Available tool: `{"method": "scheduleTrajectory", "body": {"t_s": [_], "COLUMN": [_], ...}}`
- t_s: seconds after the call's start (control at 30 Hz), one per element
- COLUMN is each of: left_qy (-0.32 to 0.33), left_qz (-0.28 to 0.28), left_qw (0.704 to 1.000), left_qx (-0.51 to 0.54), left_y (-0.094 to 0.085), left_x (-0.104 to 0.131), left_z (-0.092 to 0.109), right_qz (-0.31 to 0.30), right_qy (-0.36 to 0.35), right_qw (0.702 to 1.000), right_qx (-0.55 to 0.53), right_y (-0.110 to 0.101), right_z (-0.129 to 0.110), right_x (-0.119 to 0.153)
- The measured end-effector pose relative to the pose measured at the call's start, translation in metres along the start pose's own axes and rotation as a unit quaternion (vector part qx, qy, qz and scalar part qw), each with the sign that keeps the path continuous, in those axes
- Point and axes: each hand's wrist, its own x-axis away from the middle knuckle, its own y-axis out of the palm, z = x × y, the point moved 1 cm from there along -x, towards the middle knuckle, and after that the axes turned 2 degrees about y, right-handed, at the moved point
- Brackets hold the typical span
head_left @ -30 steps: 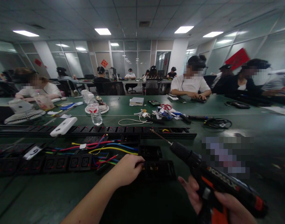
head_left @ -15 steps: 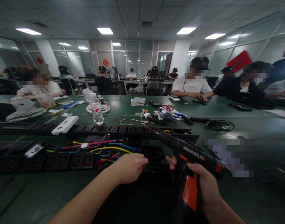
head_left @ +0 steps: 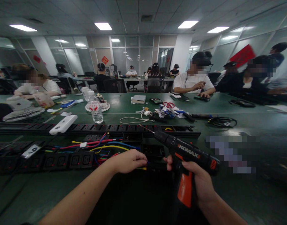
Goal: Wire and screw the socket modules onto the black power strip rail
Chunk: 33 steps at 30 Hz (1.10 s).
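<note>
My right hand (head_left: 202, 179) is wrapped round the handle of a black and orange cordless drill (head_left: 187, 153). Its long thin bit points up and to the left, over the far power strip (head_left: 124, 128). My left hand (head_left: 131, 161) is closed at the right end of the near power strip (head_left: 61, 161), by a black piece (head_left: 157, 166) with a bit of yellow and blue beside the fingertips. What those fingers grip is hidden. Red, blue and yellow wires (head_left: 117, 147) lie loose in the opened strip, just beyond my left hand.
A water bottle (head_left: 95, 112) and a white power bank (head_left: 63, 124) stand near the far strip. Red-handled scissors (head_left: 168, 105) lie on a pile of scraps, with a coiled black cable (head_left: 222, 122) to the right. Several people sit across the table.
My left hand has lifted slightly and its fingers have straightened a little; the black piece beside it now shows. The drill has shifted slightly left. The view has tilted slightly.
</note>
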Motion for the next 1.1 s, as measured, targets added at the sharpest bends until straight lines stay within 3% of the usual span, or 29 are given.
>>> {"method": "scheduleTrajectory", "body": {"t_s": [0.13, 0.3, 0.77, 1.1], "left_qy": [0.003, 0.042, 0.14, 0.162], "left_qz": [0.072, 0.144, 0.153, 0.154], "left_qw": [0.993, 0.951, 0.864, 0.839], "left_qx": [-0.09, -0.269, -0.458, -0.497], "left_y": [0.01, 0.022, 0.027, 0.025], "left_x": [0.008, 0.015, 0.009, 0.009], "left_z": [0.005, 0.008, -0.005, -0.003], "right_qz": [0.009, 0.013, -0.01, -0.035], "right_qy": [0.009, 0.026, 0.053, 0.042], "right_qw": [1.0, 1.0, 0.998, 0.998], "right_qx": [0.006, -0.002, -0.029, -0.013], "right_y": [0.003, 0.002, -0.005, -0.01], "right_z": [-0.002, -0.004, -0.001, 0.0], "right_x": [-0.005, -0.012, -0.024, -0.021]}}
